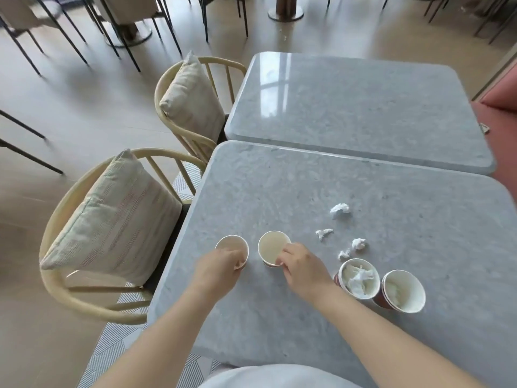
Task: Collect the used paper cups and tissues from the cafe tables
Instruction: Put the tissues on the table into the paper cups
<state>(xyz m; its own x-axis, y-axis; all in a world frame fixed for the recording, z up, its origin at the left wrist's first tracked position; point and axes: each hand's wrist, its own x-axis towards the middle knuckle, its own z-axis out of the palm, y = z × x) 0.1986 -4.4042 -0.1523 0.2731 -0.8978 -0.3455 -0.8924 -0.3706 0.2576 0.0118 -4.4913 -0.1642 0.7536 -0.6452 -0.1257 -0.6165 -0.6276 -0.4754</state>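
On my feed the left hand (221, 268) is curled over the near rim of the leftmost white-lined paper cup (230, 243), its fingers wrapped onto the lip so that it grips the cup. That cup stands upright close to the left edge of the near grey stone-look table (279, 191). Just to its right, the right hand (300, 266) grips the near rim of the second white-lined paper cup (271, 245), fingertips bent onto the lip, with a strip of dark red outer wall showing below them. Both of these cups show me only their pale insides. Further right, toward the front of the same table, two more red-walled paper cups stand close together; I cannot tell whether they touch. The tissue-filled cup (358, 278) holds a crumpled white tissue, and the rightmost cup (402, 289) has something pale at its bottom that I cannot make out. Four loose bits of white tissue lie on the tabletop behind that pair: the large tissue wad (340, 210) farthest back, the torn tissue scrap (324, 233) nearer, the small tissue ball (359, 244) to the right of it, and the smallest tissue scrap (343, 254) just beside the tissue-filled cup. The far grey table (363, 107) sits against the near one. Along the left side stand the near pale wooden chair (56, 281) and the far pale wooden chair (165, 82), each with a beige cushion propped on it.
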